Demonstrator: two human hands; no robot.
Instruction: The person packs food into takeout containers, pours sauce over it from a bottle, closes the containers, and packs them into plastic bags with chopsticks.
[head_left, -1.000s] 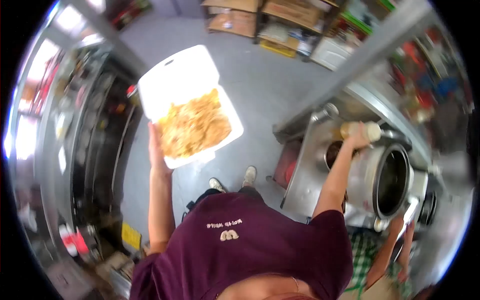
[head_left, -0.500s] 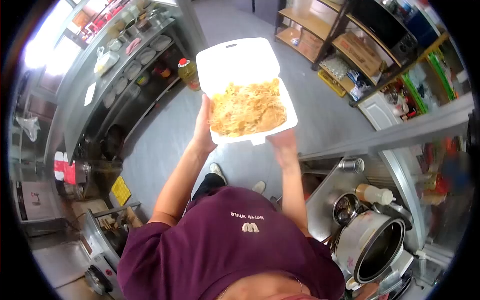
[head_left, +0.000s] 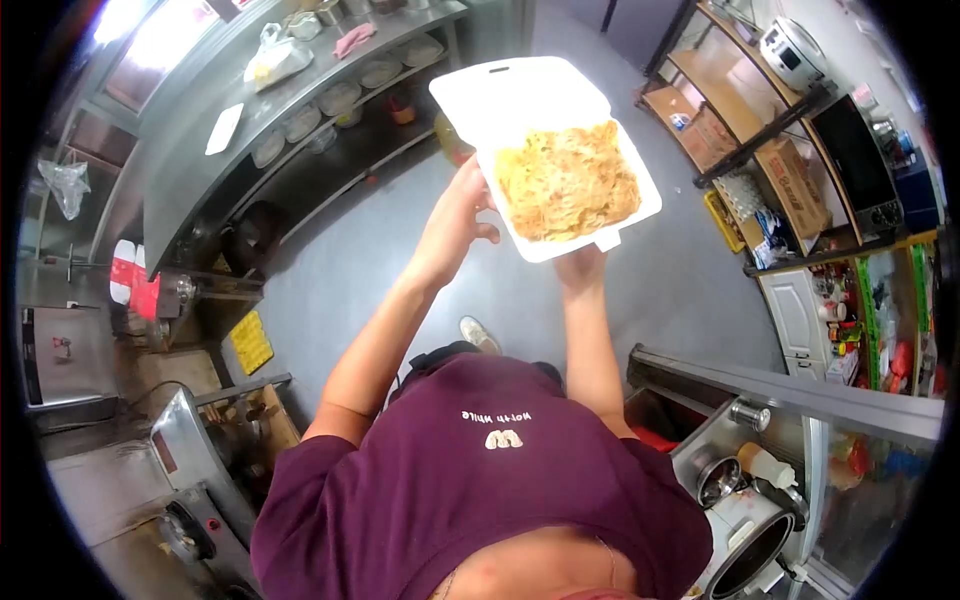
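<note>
A white foam takeaway box (head_left: 520, 85) is in front of me with its lid raised. Noodle-like, yellowish-brown food (head_left: 570, 185) fills its base. My right hand (head_left: 582, 268) supports the box from beneath at the near edge; its fingers are mostly hidden under it. Beside the box's left edge is my left hand (head_left: 462, 222), its thumb and fingers apart and not wrapped round anything. Whether its fingertips touch the foam I cannot tell.
On the left runs a steel counter (head_left: 200, 180) with bowls on the shelf below. A shelving rack (head_left: 740, 150) with cardboard boxes stands at the right. Lower right are a large pot (head_left: 745, 550), a squeeze bottle (head_left: 765, 465) and a metal shaker (head_left: 750, 414). An oil bottle (head_left: 447, 135) is partly behind the box.
The box has moved right and up in view and tilted a little. My left hand has let go of its side. The surroundings have shifted as my head turned.
</note>
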